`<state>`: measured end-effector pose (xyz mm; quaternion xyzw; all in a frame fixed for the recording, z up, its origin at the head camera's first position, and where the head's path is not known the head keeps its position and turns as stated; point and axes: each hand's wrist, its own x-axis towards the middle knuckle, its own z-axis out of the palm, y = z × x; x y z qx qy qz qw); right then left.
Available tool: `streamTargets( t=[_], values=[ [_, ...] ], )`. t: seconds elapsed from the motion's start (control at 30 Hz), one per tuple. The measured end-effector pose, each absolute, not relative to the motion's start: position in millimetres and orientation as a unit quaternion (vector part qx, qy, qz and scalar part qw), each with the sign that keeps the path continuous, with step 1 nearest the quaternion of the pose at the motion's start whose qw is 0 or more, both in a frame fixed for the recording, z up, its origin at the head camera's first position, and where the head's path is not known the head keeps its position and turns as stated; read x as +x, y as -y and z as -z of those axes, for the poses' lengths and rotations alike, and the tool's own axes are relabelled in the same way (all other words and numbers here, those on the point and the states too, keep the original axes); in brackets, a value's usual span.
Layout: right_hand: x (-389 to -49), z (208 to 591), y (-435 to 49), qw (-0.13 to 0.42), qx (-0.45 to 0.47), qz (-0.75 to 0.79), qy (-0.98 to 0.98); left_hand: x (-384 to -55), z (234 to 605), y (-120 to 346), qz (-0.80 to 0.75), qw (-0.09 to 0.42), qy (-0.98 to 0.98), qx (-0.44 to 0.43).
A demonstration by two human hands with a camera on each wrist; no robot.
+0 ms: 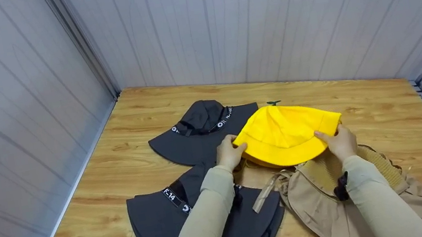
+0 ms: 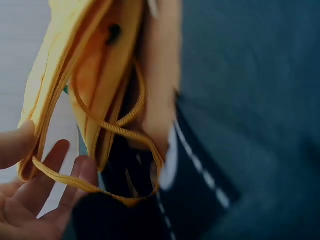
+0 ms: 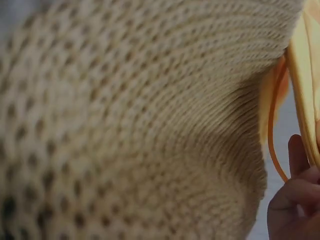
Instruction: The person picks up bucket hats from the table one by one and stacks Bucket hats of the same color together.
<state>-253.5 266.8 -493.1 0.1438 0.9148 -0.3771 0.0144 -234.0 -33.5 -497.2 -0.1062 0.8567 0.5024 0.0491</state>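
Observation:
A yellow bucket hat (image 1: 281, 133) with a small green sprout on top is held up between both hands. My left hand (image 1: 228, 154) pinches the left end of its brim, thumb in front and fingers behind. At the right end, my right hand (image 1: 340, 142) grips the brim the same way. A yellow cord (image 2: 112, 127) hangs in a loop from the hat by the left fingers. In the right wrist view, the right hand (image 3: 295, 205) is at the brim's edge, partly cut off by the frame.
One dark grey bucket hat (image 1: 181, 146) with a lettered band lies behind the left hand. Another dark hat (image 1: 154, 216) spreads under the left forearm. Beneath the right forearm lies a beige hat (image 1: 319, 211) with a mesh part and a tie strap. White panels (image 1: 222, 27) enclose the wooden table (image 1: 97, 204).

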Motion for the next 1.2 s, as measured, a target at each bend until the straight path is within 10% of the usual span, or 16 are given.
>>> streamTargets(
  t=[0.4,0.7,1.2],
  values=[
    [-261.6,503.0,-265.8,0.043,0.210,0.457,-0.863,-243.8,498.9,43.8,-0.358,0.073,-0.927,-0.080],
    [-257.2,489.9,-243.6,-0.020,0.060,0.299,-0.952,-255.8,490.6,90.5,-0.423,-0.003,-0.872,-0.247],
    [-253.2,499.5,-201.0,0.139,-0.131,0.180,-0.965,-250.3,500.6,143.7,-0.621,-0.039,-0.632,-0.463]
  ],
)
